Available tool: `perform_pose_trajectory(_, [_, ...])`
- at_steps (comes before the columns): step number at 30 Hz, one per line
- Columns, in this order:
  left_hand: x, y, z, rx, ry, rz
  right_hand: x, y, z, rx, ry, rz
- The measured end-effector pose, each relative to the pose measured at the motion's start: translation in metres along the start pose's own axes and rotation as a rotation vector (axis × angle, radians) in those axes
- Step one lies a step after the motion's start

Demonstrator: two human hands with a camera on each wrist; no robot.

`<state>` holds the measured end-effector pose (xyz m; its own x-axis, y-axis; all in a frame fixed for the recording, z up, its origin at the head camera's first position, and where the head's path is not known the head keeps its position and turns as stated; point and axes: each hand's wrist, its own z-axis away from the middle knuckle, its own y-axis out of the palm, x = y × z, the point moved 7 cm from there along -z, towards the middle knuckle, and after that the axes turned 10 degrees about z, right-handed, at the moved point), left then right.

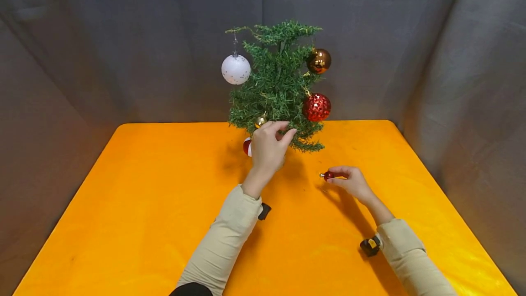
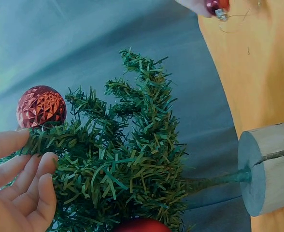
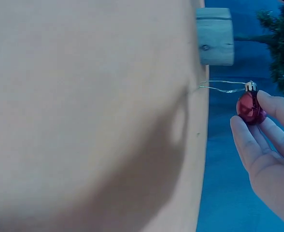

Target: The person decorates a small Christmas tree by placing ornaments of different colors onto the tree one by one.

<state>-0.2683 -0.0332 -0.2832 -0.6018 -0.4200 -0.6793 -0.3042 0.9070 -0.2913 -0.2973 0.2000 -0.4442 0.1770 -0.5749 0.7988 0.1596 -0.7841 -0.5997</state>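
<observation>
A small artificial Christmas tree (image 1: 279, 81) stands at the table's back. My left hand (image 1: 269, 147) is at its lower front, thumb and forefinger pinching a green branch tip (image 2: 50, 137); the other fingers curl loosely below. My right hand (image 1: 353, 184), apart from the tree at the right, holds a small shiny red bauble (image 3: 250, 107) between thumb and fingers. The bauble's silver cap and thin wire loop (image 3: 224, 87) stick out free of the fingers. A faceted red bauble (image 1: 317, 107) hangs on the tree's right side, above the left hand's branch in the head view.
Also on the tree hang a white bauble (image 1: 236, 69), a bronze bauble (image 1: 318, 61), a small gold bauble (image 1: 260, 120) and a red-and-white ornament (image 1: 247, 146), partly hidden by the left hand. The tree's trunk stands in a wooden block (image 2: 272, 169). Grey curtains surround the orange table (image 1: 164, 195).
</observation>
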Motion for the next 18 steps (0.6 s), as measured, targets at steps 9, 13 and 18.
perform_pose_trajectory(9, [0.001, -0.002, -0.001, -0.009, -0.011, 0.02, 0.024, -0.007, -0.001, -0.025, -0.056, -0.088])
perform_pose_trajectory(13, [0.001, -0.002, -0.001, -0.005, -0.013, 0.015, 0.036, -0.009, 0.0, -0.037, -0.097, -0.107])
perform_pose_trajectory(18, [0.001, -0.003, -0.002, 0.001, -0.011, 0.012, 0.049, -0.011, 0.001, -0.05, -0.121, -0.105])
